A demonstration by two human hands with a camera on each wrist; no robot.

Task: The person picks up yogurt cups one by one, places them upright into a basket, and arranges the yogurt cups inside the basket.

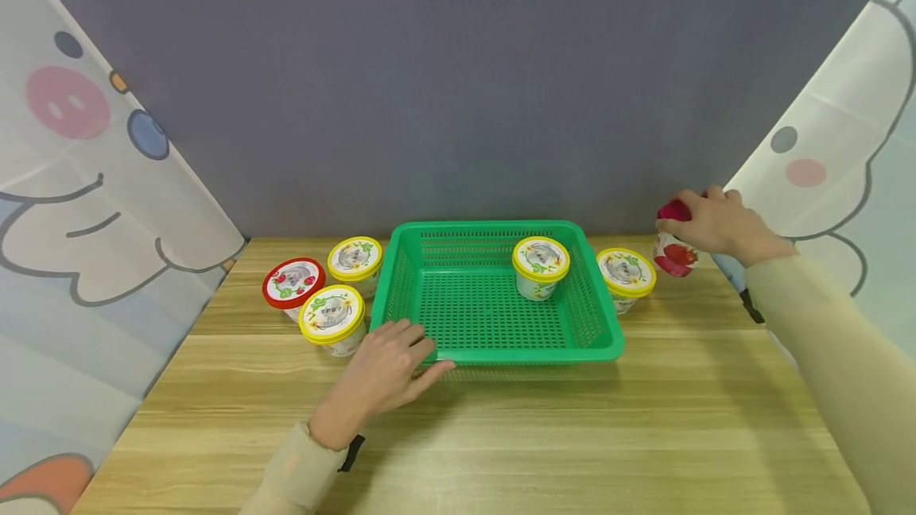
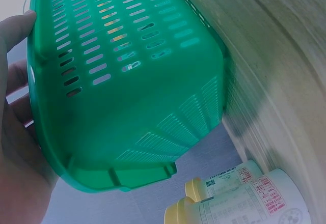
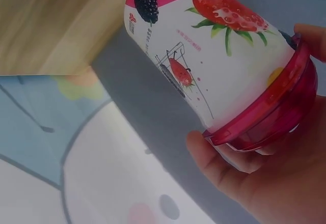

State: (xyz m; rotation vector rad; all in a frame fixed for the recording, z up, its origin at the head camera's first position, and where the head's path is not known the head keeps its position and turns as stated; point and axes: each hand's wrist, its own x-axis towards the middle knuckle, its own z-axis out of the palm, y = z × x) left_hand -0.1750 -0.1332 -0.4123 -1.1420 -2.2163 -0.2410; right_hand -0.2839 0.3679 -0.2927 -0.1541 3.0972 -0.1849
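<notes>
My right hand grips a strawberry-printed cup by its dark pink lid, at the table's back right corner. In the right wrist view the fingers curl round the lid of the cup. My left hand holds the front left corner of a green basket; the left wrist view shows the thumb and fingers about the rim of the basket. Inside the basket, toward the back right, stands one yellow-lidded cup.
Left of the basket stand a red-lidded cup and two yellow-lidded cups. Another yellow-lidded cup is against the basket's right side. A grey wall rises behind the wooden table, with printed curtains at both sides.
</notes>
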